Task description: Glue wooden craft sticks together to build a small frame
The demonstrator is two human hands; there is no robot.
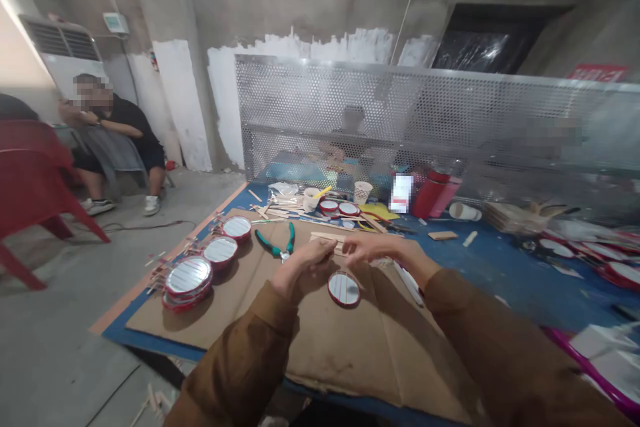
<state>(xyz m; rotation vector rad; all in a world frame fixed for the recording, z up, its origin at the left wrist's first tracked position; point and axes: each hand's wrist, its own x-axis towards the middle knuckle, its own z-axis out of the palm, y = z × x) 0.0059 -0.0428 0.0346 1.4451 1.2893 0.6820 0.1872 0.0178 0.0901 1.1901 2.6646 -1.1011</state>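
"What colour is the counter (450,280)?"
"Blue, with brown cardboard (345,353) on its left part."
"And the round piece (341,288) near the middle?"
"Silvery face, red rim; the pliers (285,256) to its left have teal handles."
"The far screen (300,97)?"
"Grey, dotted with holes."

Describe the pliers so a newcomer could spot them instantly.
On the blue table lies a brown cardboard sheet. The pliers rest on it, between the row of red-rimmed discs and the person's left hand. Their spread teal handles set them apart.

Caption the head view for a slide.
Left hand and right hand close together over cardboard, beside a red-rimmed disc and teal-handled pliers.
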